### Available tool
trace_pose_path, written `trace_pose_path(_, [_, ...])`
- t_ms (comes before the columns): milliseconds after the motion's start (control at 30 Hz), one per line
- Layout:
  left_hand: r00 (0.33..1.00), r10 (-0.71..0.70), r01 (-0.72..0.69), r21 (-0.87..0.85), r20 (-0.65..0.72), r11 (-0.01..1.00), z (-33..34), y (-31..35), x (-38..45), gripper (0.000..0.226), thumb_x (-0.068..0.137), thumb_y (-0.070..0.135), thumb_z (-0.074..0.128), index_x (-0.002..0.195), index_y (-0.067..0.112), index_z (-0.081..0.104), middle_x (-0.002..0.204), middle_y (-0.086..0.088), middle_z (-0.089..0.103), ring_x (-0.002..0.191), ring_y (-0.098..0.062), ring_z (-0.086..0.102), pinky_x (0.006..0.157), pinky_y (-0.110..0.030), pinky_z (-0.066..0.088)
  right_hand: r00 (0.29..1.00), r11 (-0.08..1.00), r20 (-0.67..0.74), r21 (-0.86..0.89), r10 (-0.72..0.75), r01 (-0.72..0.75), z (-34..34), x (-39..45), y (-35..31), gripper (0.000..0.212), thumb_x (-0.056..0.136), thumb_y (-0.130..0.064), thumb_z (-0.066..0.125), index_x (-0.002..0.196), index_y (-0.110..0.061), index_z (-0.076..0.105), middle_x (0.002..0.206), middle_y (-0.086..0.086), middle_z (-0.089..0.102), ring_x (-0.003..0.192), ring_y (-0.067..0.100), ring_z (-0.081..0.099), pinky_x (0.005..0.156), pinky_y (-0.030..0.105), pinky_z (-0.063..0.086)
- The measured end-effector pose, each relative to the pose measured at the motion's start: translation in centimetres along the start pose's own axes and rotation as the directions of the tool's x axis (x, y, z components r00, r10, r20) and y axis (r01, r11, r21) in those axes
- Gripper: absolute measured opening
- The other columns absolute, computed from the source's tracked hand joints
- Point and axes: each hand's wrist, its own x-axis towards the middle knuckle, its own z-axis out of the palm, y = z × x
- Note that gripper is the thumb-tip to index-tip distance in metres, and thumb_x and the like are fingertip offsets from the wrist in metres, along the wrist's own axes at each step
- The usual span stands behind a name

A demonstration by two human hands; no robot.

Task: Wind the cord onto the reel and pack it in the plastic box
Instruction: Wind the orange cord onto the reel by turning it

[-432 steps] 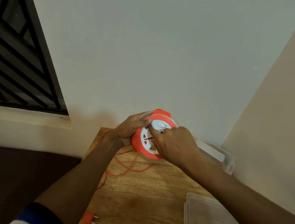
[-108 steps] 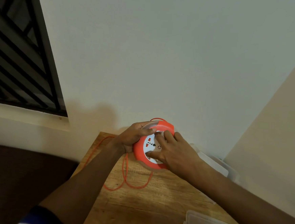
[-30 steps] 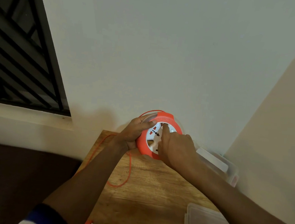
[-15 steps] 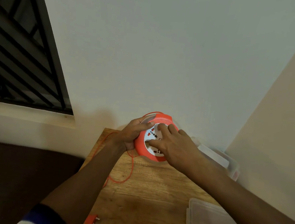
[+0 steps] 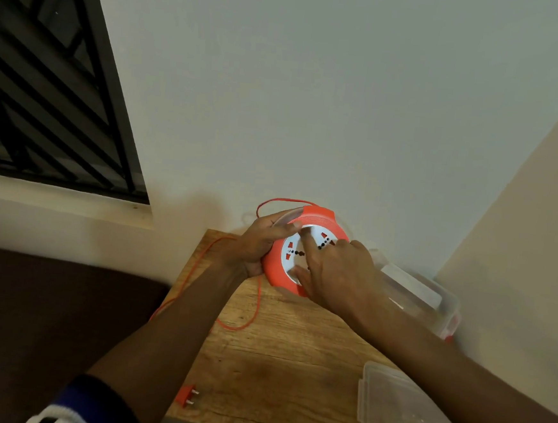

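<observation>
One round orange plastic cord reel (image 5: 274,271) stands tilted on edge at the far end of the wooden tabletop (image 5: 278,371), its white socket face turned toward the camera. The left hand (image 5: 255,246) grips its left rim; the right hand (image 5: 336,276) lies spread on the face. One thin orange cord (image 5: 257,304) trails left, ending in one orange plug (image 5: 186,396). One clear plastic box (image 5: 421,294) sits right of the reel, one clear lid (image 5: 401,418) nearer the camera.

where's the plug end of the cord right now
In the head view the orange plug lies on the wooden table near its front-left edge, beside the left forearm, well short of the reel.
</observation>
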Motion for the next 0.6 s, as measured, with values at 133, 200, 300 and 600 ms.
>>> trace_pose_path(133, [0.999, 0.036, -0.034, -0.059, 0.019, 0.998, -0.4, -0.7, -0.1, 0.038, 0.096, 0.022, 0.067, 0.134, 0.024, 0.068, 0.131, -0.016, 0.071, 0.114, -0.036, 0.071, 0.09, -0.049, 0.061, 0.961, 0.857, 0.107, 0.435, 0.255, -0.276, -0.3, 0.2, -0.1, 0.059, 0.087, -0.052, 0.048, 0.138, -0.023, 0.044, 0.099, 0.004, 0.072, 0.082, 0.026, 0.067, 0.065, 0.035, 0.051])
trace_pose_path(200, [0.999, 0.044, -0.046, -0.101, -0.021, 0.994, -1.2, -1.1, -0.2, 0.049, 0.093, 0.022, 0.066, 0.143, 0.019, 0.06, 0.135, -0.02, 0.067, 0.121, -0.042, 0.066, 0.099, -0.057, 0.056, 0.902, 0.542, 0.371, 0.722, 0.222, -0.43, -0.5, 0.4, 0.0, 0.063, 0.082, -0.048, 0.057, 0.138, -0.024, 0.04, 0.113, -0.003, 0.066, 0.09, 0.019, 0.066, 0.073, 0.036, 0.054])
trace_pose_path(300, [0.998, 0.044, -0.046, -0.064, -0.046, 0.997, -1.5, -1.1, -0.1, 0.062, 0.092, 0.025, 0.066, 0.151, 0.013, 0.049, 0.143, -0.027, 0.06, 0.133, -0.054, 0.053, 0.111, -0.069, 0.042, 0.914, 0.595, 0.368, 0.7, 0.171, -0.394, -0.7, 0.1, -0.4, 0.072, 0.081, -0.047, 0.064, 0.14, -0.021, 0.033, 0.117, -0.003, 0.066, 0.096, 0.017, 0.066, 0.063, 0.028, 0.048])
trace_pose_path(600, [0.999, 0.021, -0.019, -0.051, 0.031, 0.998, -1.4, -0.4, 0.3, 0.057, 0.094, 0.028, 0.062, 0.148, 0.017, 0.051, 0.141, -0.023, 0.062, 0.119, -0.043, 0.065, 0.098, -0.058, 0.055, 0.985, 0.965, -0.018, 0.198, -0.173, 0.173, -0.8, -0.5, 0.0, 0.067, 0.081, -0.024, 0.074, 0.139, -0.023, 0.041, 0.128, 0.017, 0.055, 0.104, 0.036, 0.061, 0.074, 0.046, 0.057])
